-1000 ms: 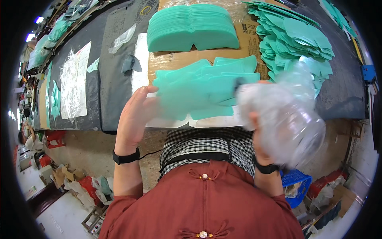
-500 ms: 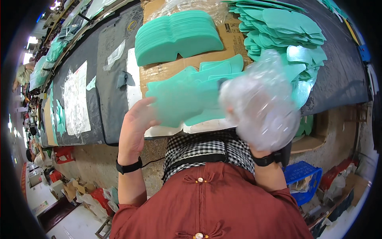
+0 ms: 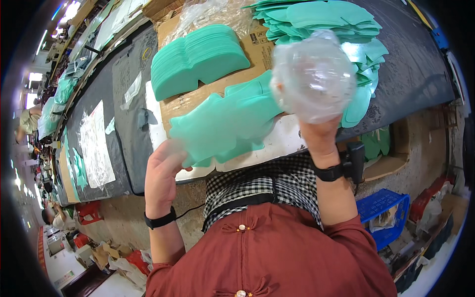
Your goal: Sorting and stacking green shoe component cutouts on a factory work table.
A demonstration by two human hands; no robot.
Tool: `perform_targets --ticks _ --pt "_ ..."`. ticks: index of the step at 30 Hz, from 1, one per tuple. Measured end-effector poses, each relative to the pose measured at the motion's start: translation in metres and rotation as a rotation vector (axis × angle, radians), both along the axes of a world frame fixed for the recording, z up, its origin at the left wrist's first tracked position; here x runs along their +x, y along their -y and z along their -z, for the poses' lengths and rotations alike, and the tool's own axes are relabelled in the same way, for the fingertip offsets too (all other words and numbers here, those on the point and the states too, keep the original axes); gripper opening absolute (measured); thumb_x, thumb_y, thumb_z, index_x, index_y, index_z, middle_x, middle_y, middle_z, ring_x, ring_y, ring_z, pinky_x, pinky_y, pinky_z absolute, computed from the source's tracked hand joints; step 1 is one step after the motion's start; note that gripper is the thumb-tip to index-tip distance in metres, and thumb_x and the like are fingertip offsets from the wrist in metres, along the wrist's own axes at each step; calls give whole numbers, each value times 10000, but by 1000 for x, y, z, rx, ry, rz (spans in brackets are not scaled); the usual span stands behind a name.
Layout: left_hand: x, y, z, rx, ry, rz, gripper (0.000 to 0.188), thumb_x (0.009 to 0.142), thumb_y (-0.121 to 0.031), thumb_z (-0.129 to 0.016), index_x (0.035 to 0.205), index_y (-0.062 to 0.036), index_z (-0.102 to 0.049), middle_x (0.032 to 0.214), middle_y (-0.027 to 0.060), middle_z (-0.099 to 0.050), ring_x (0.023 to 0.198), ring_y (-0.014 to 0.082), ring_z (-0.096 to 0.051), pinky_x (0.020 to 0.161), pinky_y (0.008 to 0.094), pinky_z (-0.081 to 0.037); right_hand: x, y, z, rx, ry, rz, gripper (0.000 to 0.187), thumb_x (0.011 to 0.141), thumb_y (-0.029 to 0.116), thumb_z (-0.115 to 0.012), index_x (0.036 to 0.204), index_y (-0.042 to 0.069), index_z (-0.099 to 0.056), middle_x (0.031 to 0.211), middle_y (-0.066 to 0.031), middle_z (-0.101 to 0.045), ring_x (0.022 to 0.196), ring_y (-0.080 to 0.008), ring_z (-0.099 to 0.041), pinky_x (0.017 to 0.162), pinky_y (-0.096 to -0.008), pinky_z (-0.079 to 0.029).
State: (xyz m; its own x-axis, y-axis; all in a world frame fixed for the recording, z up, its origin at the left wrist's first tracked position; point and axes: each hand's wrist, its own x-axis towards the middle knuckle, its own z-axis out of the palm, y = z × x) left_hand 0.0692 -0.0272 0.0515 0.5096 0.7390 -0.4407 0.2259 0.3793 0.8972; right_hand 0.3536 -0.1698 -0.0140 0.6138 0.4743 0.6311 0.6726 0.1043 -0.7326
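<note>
My left hand (image 3: 164,166) pinches the left end of a thin green cut sheet (image 3: 205,128). This sheet is blurred and lies over other loose green pieces (image 3: 250,88) at the table's near edge. Raised to the right is my right hand (image 3: 320,141), gripping a rounded, crumpled bundle of clear plastic (image 3: 314,74). The plastic hides most of its fingers; one fingertip shows at the bundle's left side. Behind the loose pieces stands a neat stack of green sheets (image 3: 198,59), notched along its front.
A flat cardboard piece (image 3: 260,47) lies under the stack on the dark table (image 3: 410,74). At the far right is an uneven heap of green pieces (image 3: 331,15). White sheet material (image 3: 284,136) lines the near edge. A blue crate (image 3: 383,213) sits low on the right.
The plastic bundle in my right hand has moved up and away from me. My left hand has come slightly down with the green sheet. The whole view has shifted a little.
</note>
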Motion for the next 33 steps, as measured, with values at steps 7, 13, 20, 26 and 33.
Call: perform_targets --ticks 7,13,20,26,33 --pt "-10 -12 -1 514 114 -56 175 938 21 -590 1112 4 -605 969 42 -651 839 128 -627 742 267 -513 8 28 -36 561 -710 69 452 916 167 -729 1304 24 -545 1280 -69 -589 1167 -216 -582 1049 -386 -449" --pt "-7 -6 45 1226 -301 351 208 826 70 -646 1001 -35 -684 1107 122 -675 1060 301 -654 904 373 -521 -16 24 -38 441 -678 -68 502 928 145 -708 1370 41 -495 1290 -65 -582 1185 -206 -574 1042 -387 -462" --pt "-5 7 64 1183 -321 388 243 798 40 -630 1031 -13 -676 1135 180 -650 1081 384 -612 919 439 -499 -71 1 7 -584 773 136 475 859 117 -721 1295 10 -566 1281 -156 -581 1143 -305 -586 967 -430 -476" --pt "-10 9 65 1160 -353 346 181 856 24 -647 1026 -23 -684 1154 135 -656 1165 343 -614 953 421 -507 -53 13 22 -451 365 -27 455 915 239 -671 1294 7 -578 1303 -157 -574 1156 -296 -573 977 -419 -467" --pt "-12 6 75 1151 -245 281 178 851 35 -647 1020 -10 -682 1147 150 -654 1157 345 -615 946 421 -509 -61 13 5 -445 348 158 477 957 345 -634 1288 4 -591 1317 -159 -572 1163 -288 -565 983 -410 -461"
